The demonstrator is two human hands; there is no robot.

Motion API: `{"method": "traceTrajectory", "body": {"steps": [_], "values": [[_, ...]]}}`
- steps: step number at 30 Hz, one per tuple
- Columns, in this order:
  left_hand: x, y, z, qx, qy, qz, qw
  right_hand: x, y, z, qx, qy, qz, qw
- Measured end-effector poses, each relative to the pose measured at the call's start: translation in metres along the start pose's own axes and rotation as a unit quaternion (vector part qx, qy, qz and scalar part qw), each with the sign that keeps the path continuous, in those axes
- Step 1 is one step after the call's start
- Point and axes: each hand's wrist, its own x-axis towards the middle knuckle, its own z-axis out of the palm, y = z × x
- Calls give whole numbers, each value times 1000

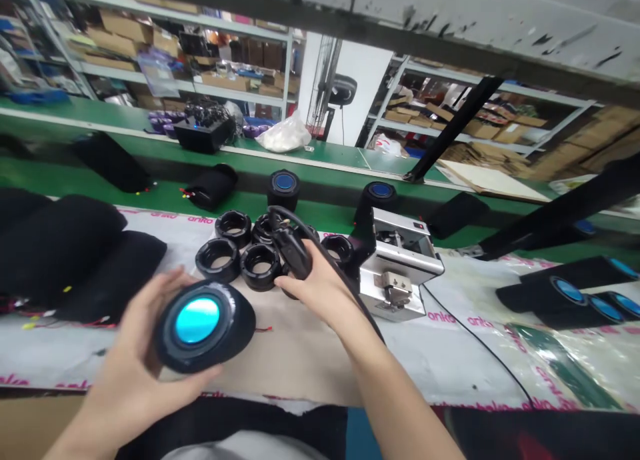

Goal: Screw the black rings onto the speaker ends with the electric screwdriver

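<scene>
My left hand (133,373) is wrapped around a black cylindrical speaker (245,323). Its end with a shiny blue disc is tilted up toward me, and a short red wire shows behind it. My right hand (317,280) grips a black corded tool that looks like an electric screwdriver (293,247); its tip is hidden. Its cable loops over and runs back along my forearm. Under and beside the right hand are several black plastic rings (260,267) in a cluster. A silver screw feeder (400,263) stands just right of that hand.
Black fabric-covered cylinders (110,273) are piled at the left. More blue-ended speakers (565,293) lie at the right, and others (283,188) stand along the green back strip. A black slanted post (450,133) and a metal beam (500,27) cross above the bench.
</scene>
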Motion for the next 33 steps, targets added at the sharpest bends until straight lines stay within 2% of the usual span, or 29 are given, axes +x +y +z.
{"method": "traceTrajectory", "body": {"steps": [2,4,9,14,19,23,25,28,31,33], "values": [[-3,-10,15,-54,-11,-29,998,9,-10,12,-41,-11,-16,999],[-3,-15,19,-76,-26,-37,996,14,-17,25,-79,-24,-29,996],[5,-15,8,-79,-87,-12,993,17,-24,47,-158,-18,-24,987],[18,-13,-2,-68,-155,16,986,17,-26,52,-200,-7,-12,980],[27,-14,-6,-18,-168,15,985,19,-28,55,-215,1,-15,977],[30,-11,-5,2,-172,44,984,22,-33,60,-207,1,-20,978],[30,-10,-5,4,-167,66,984,20,-36,57,-194,4,-19,981],[30,-8,-6,10,-176,72,982,8,-38,40,-152,14,-21,988],[35,-5,-12,36,-211,66,974,-12,-33,15,-82,13,-23,996],[42,0,-17,63,-242,90,964,-26,-27,1,8,10,-9,1000]]}}
